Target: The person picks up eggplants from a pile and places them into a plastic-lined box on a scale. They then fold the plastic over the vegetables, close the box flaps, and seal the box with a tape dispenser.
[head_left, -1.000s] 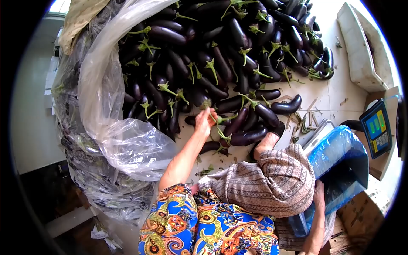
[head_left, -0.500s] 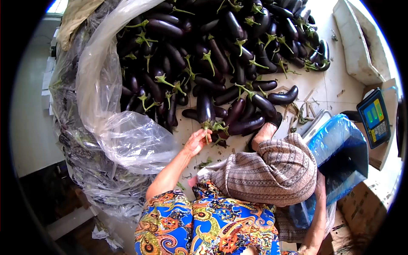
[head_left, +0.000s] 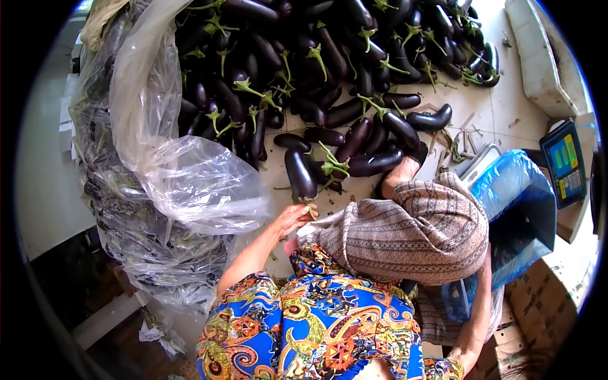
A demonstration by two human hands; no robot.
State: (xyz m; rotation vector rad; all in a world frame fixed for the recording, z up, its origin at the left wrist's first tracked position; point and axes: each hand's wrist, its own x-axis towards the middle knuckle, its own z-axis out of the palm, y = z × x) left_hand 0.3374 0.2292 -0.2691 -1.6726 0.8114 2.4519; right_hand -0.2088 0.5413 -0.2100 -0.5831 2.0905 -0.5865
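Dark purple, glossy eggplant (head_left: 301, 174) points its green stem (head_left: 310, 212) back toward the person, and the left hand (head_left: 294, 217) pinches that stem between thumb and fingers. Whether the eggplant touches the tiled floor is unclear. Just beyond and beside it lie several loose eggplants (head_left: 376, 163), some with curling green stems, near a foot in a dark shoe (head_left: 415, 155). Farther out, a large heap of purple eggplants (head_left: 329, 57) spreads across the pale floor tiles (head_left: 513, 104), bordered on the left by clear, crumpled plastic sheeting (head_left: 190, 180). The hands are well apart: the right forearm (head_left: 476, 316) reaches up beside the patterned, brownish cloth (head_left: 418, 234) over the knee, next to a dark bin lined with blue plastic (head_left: 506, 183); its hand is hidden, so its hold cannot be told. Past the bin stands a scale display (head_left: 563, 161) with green-lit panels.
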